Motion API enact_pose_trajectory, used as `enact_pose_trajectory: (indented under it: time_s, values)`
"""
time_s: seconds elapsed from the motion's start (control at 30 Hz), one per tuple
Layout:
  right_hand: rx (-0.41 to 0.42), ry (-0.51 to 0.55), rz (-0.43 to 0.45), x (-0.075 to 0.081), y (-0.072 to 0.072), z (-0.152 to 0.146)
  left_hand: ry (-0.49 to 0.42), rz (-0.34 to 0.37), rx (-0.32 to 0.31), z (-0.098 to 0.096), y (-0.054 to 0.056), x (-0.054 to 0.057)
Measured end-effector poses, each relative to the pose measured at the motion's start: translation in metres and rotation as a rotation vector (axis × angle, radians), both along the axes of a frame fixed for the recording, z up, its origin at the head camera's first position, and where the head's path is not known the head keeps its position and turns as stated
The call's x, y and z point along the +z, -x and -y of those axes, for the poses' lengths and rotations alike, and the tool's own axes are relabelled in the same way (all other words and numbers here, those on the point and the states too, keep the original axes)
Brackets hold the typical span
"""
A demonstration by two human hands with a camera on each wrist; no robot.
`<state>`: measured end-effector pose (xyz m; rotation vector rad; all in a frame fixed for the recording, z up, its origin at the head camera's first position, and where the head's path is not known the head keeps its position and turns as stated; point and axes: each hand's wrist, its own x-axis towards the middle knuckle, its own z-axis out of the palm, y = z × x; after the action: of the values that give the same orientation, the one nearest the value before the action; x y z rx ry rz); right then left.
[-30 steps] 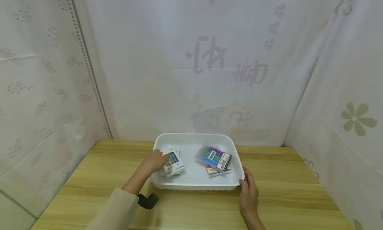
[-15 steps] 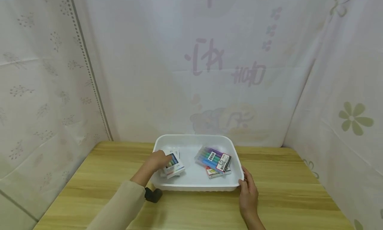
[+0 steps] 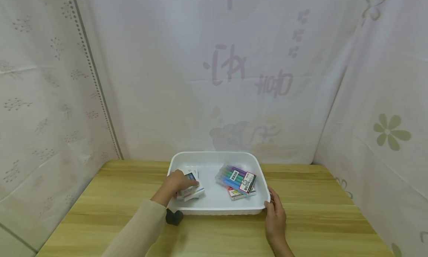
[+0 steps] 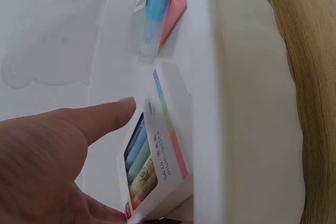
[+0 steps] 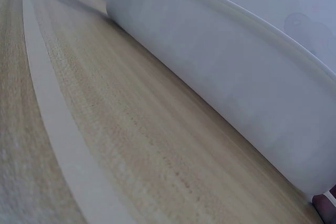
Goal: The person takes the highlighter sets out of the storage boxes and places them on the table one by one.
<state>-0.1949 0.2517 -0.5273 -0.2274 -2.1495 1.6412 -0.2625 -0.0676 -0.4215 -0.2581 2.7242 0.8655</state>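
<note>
A white plastic tray [image 3: 214,211] holds boxed and packaged stationery. Inside its left end lies a white highlighter box [image 4: 169,145] with a window showing coloured highlighters, on top of another white box [image 3: 194,171]. My left hand [image 3: 176,182] spans the highlighter box, thumb straight over it and a finger at its left end; in the left wrist view the thumb tip seems just clear of it. My right hand [image 3: 275,221] grips the tray's right front corner, thumb at the rim and fingers along the outside. In the right wrist view only bits of that hand show.
A clear pack of coloured pens [image 3: 235,178] lies in the tray's right half, over a small white and red box [image 3: 239,194]. The tray stands on a wood-grain table [image 3: 321,212]. Patterned cloth [image 3: 160,82] hangs behind and at both sides.
My left hand has shifted slightly, and its thumb now reaches further right across the highlighter box, covering more of the window. My right hand keeps its hold on the tray corner.
</note>
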Motion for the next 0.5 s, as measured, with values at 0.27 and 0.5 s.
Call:
enact_pose_trajectory:
  time_s: [0.27,0.5]
  values:
    - [0.008,0.006,0.011,0.0031,-0.0032,0.0014,0.044,-0.041,-0.007,-0.0049,-0.0025,-0.0015]
    - [-0.005,-0.014,0.025,0.0020,-0.0025,0.0019,0.065,-0.080,0.007,-0.0079,-0.0047,-0.0044]
